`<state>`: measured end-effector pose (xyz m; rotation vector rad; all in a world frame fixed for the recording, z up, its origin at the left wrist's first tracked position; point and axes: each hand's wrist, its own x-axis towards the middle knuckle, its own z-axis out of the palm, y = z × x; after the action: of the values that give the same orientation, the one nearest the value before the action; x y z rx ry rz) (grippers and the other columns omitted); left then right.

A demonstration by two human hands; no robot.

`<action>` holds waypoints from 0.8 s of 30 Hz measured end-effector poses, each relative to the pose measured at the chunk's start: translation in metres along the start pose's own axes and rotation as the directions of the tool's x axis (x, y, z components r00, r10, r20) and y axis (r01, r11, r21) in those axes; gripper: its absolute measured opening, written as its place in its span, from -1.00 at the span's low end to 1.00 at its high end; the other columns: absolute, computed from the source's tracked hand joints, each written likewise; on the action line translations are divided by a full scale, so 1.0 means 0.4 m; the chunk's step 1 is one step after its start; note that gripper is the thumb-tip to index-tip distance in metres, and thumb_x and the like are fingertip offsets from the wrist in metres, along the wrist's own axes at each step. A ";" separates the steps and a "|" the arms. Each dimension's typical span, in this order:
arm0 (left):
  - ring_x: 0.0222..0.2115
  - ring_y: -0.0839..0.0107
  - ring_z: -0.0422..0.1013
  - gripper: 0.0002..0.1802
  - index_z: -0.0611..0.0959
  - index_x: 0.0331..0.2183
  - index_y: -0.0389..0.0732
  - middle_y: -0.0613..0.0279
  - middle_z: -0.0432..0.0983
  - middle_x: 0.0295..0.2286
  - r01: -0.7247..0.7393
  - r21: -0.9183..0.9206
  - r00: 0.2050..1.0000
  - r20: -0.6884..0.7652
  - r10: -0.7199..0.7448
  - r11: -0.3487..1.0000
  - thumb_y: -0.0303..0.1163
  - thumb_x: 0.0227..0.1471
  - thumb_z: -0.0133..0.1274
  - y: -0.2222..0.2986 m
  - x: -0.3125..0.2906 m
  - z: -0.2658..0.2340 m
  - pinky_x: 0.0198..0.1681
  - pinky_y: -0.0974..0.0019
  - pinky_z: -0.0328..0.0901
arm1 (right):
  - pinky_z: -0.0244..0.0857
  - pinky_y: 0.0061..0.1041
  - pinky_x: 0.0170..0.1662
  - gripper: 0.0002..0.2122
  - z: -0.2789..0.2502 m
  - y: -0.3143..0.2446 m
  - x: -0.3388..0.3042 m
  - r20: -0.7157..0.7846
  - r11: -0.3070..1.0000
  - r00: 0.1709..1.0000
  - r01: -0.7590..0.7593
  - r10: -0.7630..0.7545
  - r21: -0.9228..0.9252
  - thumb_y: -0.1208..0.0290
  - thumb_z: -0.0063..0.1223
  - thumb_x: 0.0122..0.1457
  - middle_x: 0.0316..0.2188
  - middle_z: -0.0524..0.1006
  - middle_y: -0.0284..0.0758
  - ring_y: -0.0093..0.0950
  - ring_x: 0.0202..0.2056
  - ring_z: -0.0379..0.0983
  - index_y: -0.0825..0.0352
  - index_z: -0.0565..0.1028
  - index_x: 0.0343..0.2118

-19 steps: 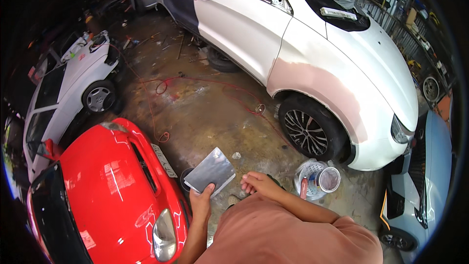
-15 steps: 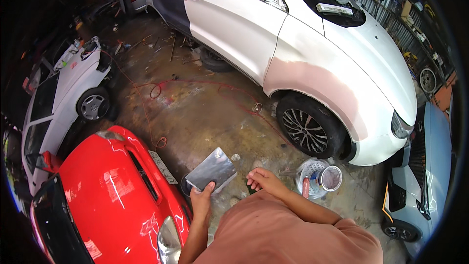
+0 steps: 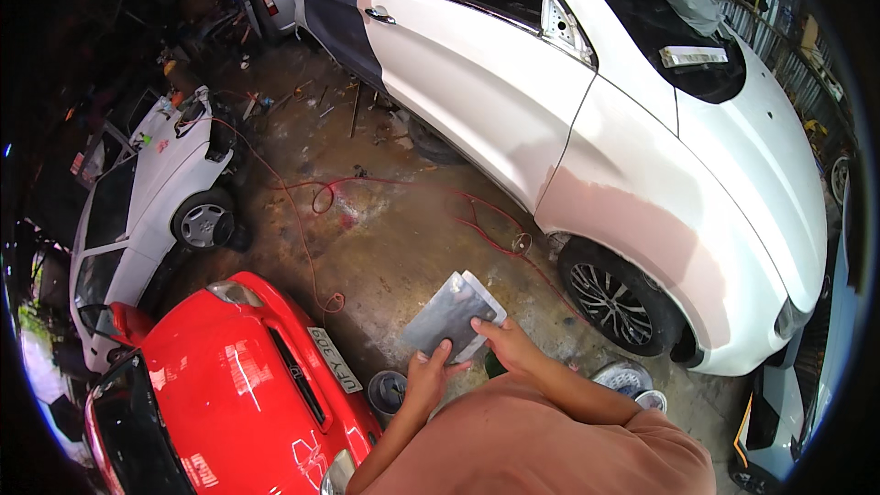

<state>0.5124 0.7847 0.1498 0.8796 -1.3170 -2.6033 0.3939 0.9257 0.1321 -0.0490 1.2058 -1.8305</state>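
Grey board [image 3: 451, 313] now gripped by both hands: left hand [image 3: 427, 378] at its lower edge, right hand [image 3: 506, 345] newly brought onto its right edge, possibly scraping. Held above concrete floor [image 3: 394, 238] beside red car [image 3: 238, 385].

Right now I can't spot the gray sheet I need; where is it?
In the head view, the gray sheet is low at centre, held by both hands, left hand and right hand, above the floor between the red car and the white car's front wheel.
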 end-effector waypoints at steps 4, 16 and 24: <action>0.03 0.27 0.45 -0.46 0.38 0.16 -0.22 0.17 0.48 0.01 -0.065 0.228 0.998 0.001 0.067 0.971 -0.22 0.26 0.09 0.064 0.174 0.086 -0.05 0.12 0.49 | 0.32 -0.33 0.12 -0.64 -0.041 -0.132 0.123 -0.045 0.973 0.986 0.163 -0.158 0.164 0.30 0.08 0.34 -0.01 0.53 -0.39 -0.50 0.03 0.45 0.28 0.42 0.14; -0.07 0.29 0.48 -0.45 0.51 0.05 -0.34 0.11 0.51 -0.03 -0.056 0.135 0.995 0.095 0.043 0.989 -0.03 0.34 -0.07 0.061 0.433 0.272 0.05 0.14 0.38 | 0.47 -0.21 -0.08 -0.69 -0.120 -0.286 0.206 -0.127 0.870 0.957 0.290 -0.261 0.398 0.31 0.01 0.38 0.02 0.52 -0.26 -0.36 -0.07 0.54 0.33 0.40 0.10; 0.04 0.27 0.44 -0.44 0.39 0.17 -0.30 0.12 0.44 0.05 0.015 0.195 0.915 0.392 -0.092 0.981 -0.14 0.31 0.01 0.107 0.549 0.344 0.09 0.13 0.36 | 0.46 -0.23 -0.03 -0.66 -0.136 -0.348 0.180 -0.418 0.762 0.819 0.545 -0.394 0.349 0.28 0.04 0.37 0.01 0.53 -0.29 -0.37 -0.02 0.51 0.31 0.39 0.12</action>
<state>0.2498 0.7833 0.1470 0.4122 -1.6805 -2.8424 0.2344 0.9286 0.1772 0.2409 0.9945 -2.6292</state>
